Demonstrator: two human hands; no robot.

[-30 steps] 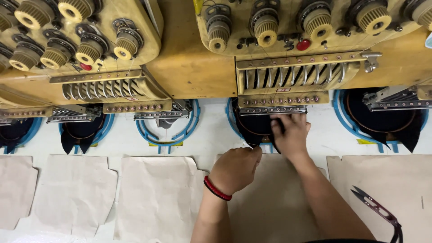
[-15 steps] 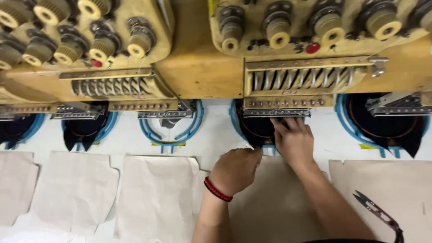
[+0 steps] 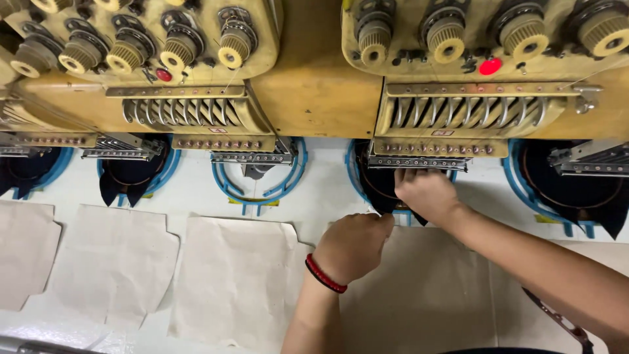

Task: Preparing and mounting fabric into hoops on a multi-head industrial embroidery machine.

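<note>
My right hand [image 3: 427, 194] reaches under the needle bar of a yellowed embroidery head [image 3: 452, 118], fingers pressed on the dark fabric [image 3: 377, 190] in a blue hoop [image 3: 352, 176]. My left hand [image 3: 352, 246], with a red and black wristband [image 3: 324, 274], is closed in a fist just below the hoop's near edge and seems to pinch a fine thread. The fingertips of both hands are partly hidden, so what they grip is hard to tell.
Another embroidery head [image 3: 187, 105] stands at left, over an empty blue hoop [image 3: 259, 187]. More hoops with dark fabric [image 3: 131, 180] [image 3: 576, 196] flank it. Beige backing sheets [image 3: 236, 278] [image 3: 111, 262] lie along the white table. Thread snips [image 3: 557, 321] rest at lower right.
The view has drifted so the machine heads sit further right and lower. My right hand went deeper under the needle bar, and my left fist rose closer to the hoop.
</note>
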